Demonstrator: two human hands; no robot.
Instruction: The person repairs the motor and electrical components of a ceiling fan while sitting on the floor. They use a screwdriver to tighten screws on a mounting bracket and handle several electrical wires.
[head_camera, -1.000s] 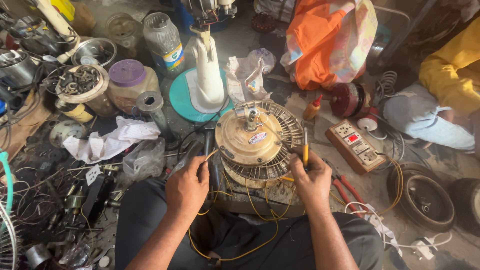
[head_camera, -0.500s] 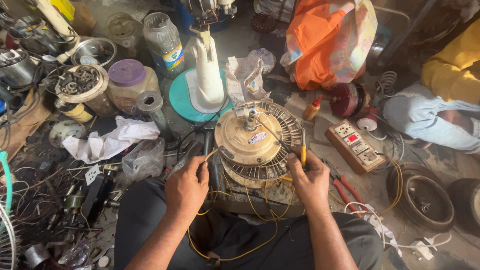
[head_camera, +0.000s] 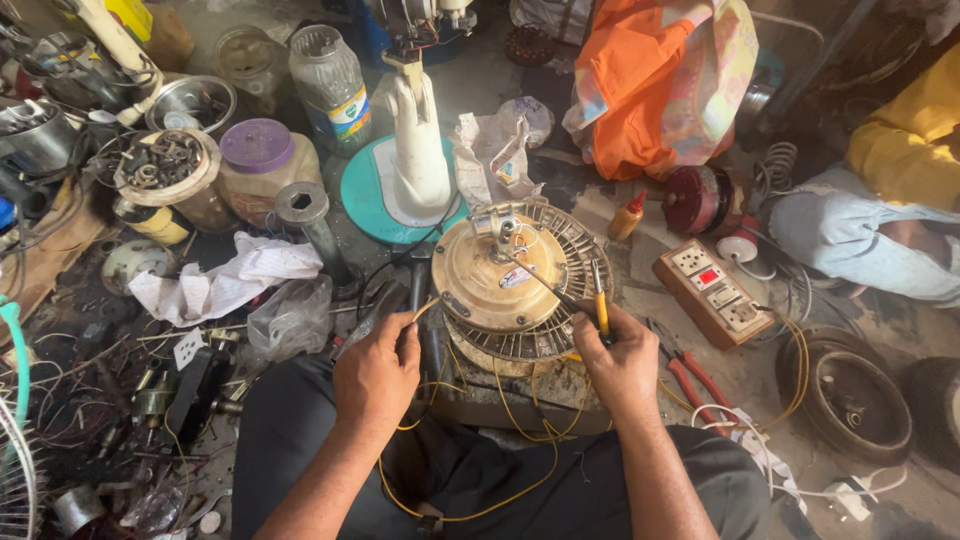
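Motor (head_camera: 497, 278) sat just ahead of both hands | right hand (head_camera: 622, 352) pinched one yellow-handled screwdriver (head_camera: 599, 303) – left hand (head_camera: 377, 369) gripped yellow wire (head_camera: 428, 310)

A grimy concrete floor (head_camera: 480, 75) fills the frame under even daylight. Jars (head_camera: 330, 85) and metal bowls (head_camera: 190, 100) crowd the upper left, orange cloth (head_camera: 640, 90) lies at upper centre, and a power strip (head_camera: 712, 292) sits at right.

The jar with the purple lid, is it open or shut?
Shut. The purple lid sits flat over the jar mouth, with no gap in view.
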